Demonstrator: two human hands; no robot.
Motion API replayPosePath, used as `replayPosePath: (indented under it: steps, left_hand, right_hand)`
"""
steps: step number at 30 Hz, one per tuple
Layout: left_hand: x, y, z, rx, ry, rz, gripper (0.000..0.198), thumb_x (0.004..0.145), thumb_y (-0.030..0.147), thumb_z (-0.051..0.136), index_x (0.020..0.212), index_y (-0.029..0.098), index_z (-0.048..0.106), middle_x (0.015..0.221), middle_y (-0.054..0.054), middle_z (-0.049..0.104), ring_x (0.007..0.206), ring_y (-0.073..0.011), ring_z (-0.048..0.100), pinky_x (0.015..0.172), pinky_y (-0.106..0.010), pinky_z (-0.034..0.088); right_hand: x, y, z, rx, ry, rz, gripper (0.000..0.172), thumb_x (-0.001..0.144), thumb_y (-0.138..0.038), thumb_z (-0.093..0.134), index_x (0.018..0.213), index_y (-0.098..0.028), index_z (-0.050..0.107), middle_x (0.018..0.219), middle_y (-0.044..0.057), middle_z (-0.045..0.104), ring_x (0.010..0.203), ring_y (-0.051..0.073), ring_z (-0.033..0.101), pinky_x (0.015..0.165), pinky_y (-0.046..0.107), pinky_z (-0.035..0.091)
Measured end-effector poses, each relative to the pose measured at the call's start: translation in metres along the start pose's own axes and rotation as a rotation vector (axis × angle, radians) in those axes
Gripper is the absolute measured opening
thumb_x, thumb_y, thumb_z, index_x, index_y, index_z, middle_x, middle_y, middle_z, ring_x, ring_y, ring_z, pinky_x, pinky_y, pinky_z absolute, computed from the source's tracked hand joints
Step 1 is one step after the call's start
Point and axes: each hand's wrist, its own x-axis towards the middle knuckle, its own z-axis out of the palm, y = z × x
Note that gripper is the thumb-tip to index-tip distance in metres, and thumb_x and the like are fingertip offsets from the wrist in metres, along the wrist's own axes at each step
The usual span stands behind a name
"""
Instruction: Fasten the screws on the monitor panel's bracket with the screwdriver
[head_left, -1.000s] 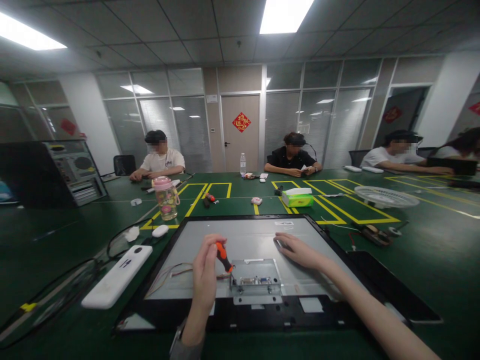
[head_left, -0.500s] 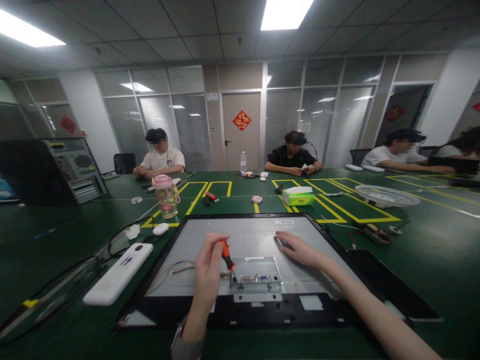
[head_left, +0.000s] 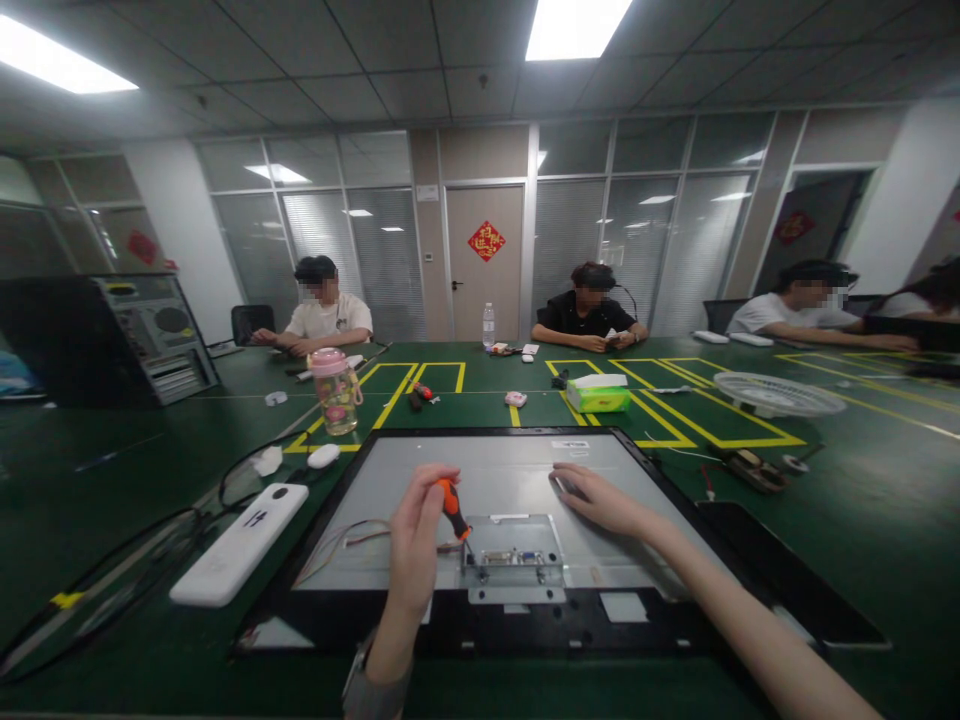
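A monitor lies face down on the green table, its grey metal back panel [head_left: 480,475] framed in black. My left hand [head_left: 416,545] is closed round an orange-and-black screwdriver [head_left: 453,510], whose tip points down at the left corner of a small metal bracket with connectors [head_left: 514,565]. My right hand [head_left: 600,500] rests flat on the panel to the right of the bracket, fingers stretched out. Thin coloured wires [head_left: 352,540] run across the panel to the left of my left hand.
A white oblong cover [head_left: 240,545] and black cables [head_left: 142,560] lie at the left. Farther off are a pink-lidded bottle [head_left: 334,392], a green tissue box [head_left: 598,396], a white fan grille [head_left: 776,394] and a computer case [head_left: 146,340]. Several people sit along the far side.
My left hand has shifted slightly up and right with the screwdriver, which now stands a little steeper at the bracket. My right hand stays on the panel. The view has drifted a little.
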Motion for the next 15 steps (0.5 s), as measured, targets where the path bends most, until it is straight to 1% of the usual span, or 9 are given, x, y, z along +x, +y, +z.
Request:
replayPosePath:
  steps: [2,4,7,9,10,12,14,15]
  left_hand:
    - [0.0008,0.0010,-0.0001,0.029,-0.009,0.041,0.032,0.081,0.048,0.071,0.085,0.016,0.074,0.087,-0.005,0.063,0.072,-0.0142,0.060,0.065,-0.024,0.050]
    - [0.0008,0.0026,-0.0005,0.024,-0.018,0.027,0.032,0.082,0.047,0.069,0.089,0.016,0.075,0.085,-0.005,0.062,0.070,-0.0136,0.059,0.063,-0.023,0.049]
    - [-0.0002,0.0030,-0.0014,-0.055,-0.014,-0.068,0.039,0.088,0.050,0.061,0.102,0.016,0.074,0.086,-0.007,0.066,0.080,-0.0177,0.063,0.072,-0.026,0.052]
    - [-0.0006,0.0017,-0.0014,-0.078,0.001,-0.081,0.040,0.087,0.051,0.061,0.099,0.015,0.074,0.091,-0.009,0.067,0.086,-0.0191,0.064,0.077,-0.028,0.053]
    - [-0.0005,0.0011,-0.0012,-0.067,0.011,-0.062,0.039,0.085,0.051,0.064,0.094,0.015,0.075,0.093,-0.008,0.066,0.084,-0.0183,0.063,0.075,-0.027,0.052]
    - [-0.0001,0.0008,-0.0001,-0.020,0.021,0.005,0.036,0.080,0.051,0.070,0.085,0.016,0.075,0.093,-0.006,0.061,0.076,-0.0150,0.060,0.066,-0.024,0.051]
    - [0.0000,0.0023,0.0011,0.039,0.017,0.061,0.033,0.080,0.049,0.071,0.082,0.017,0.074,0.087,-0.004,0.056,0.068,-0.0118,0.056,0.058,-0.021,0.049]
    - [-0.0003,0.0033,0.0015,0.067,0.014,0.080,0.032,0.082,0.049,0.069,0.084,0.017,0.074,0.084,-0.003,0.054,0.066,-0.0112,0.054,0.057,-0.021,0.048]
  right_hand:
    - [-0.0004,0.0001,-0.0001,0.003,0.002,0.001,0.046,0.090,-0.030,0.049,0.131,-0.012,0.060,0.145,0.019,0.052,0.135,0.031,0.047,0.114,0.049,0.034]
    - [-0.0006,0.0003,-0.0002,0.010,0.005,0.002,0.045,0.090,-0.031,0.049,0.130,-0.015,0.061,0.145,0.018,0.053,0.135,0.031,0.047,0.114,0.050,0.034]
    - [-0.0006,0.0012,0.0000,0.020,0.007,-0.001,0.044,0.090,-0.032,0.049,0.130,-0.015,0.061,0.145,0.018,0.053,0.134,0.031,0.048,0.114,0.050,0.034]
    - [-0.0003,0.0020,0.0004,0.027,0.006,-0.002,0.045,0.090,-0.032,0.049,0.129,-0.014,0.061,0.144,0.019,0.053,0.134,0.032,0.047,0.114,0.051,0.034]
    - [-0.0001,0.0024,0.0006,0.031,0.006,-0.002,0.045,0.089,-0.032,0.050,0.129,-0.014,0.061,0.144,0.019,0.053,0.134,0.032,0.047,0.114,0.051,0.034]
    - [-0.0001,0.0028,0.0007,0.045,0.008,-0.002,0.044,0.089,-0.032,0.051,0.129,-0.016,0.061,0.144,0.017,0.053,0.134,0.032,0.047,0.114,0.051,0.034]
    - [-0.0003,0.0025,0.0003,0.065,0.013,-0.001,0.043,0.088,-0.033,0.052,0.128,-0.018,0.061,0.144,0.016,0.054,0.134,0.032,0.048,0.113,0.051,0.034]
    - [-0.0004,0.0019,-0.0002,0.077,0.017,0.000,0.043,0.088,-0.033,0.053,0.127,-0.017,0.062,0.144,0.017,0.054,0.133,0.032,0.048,0.113,0.051,0.034]
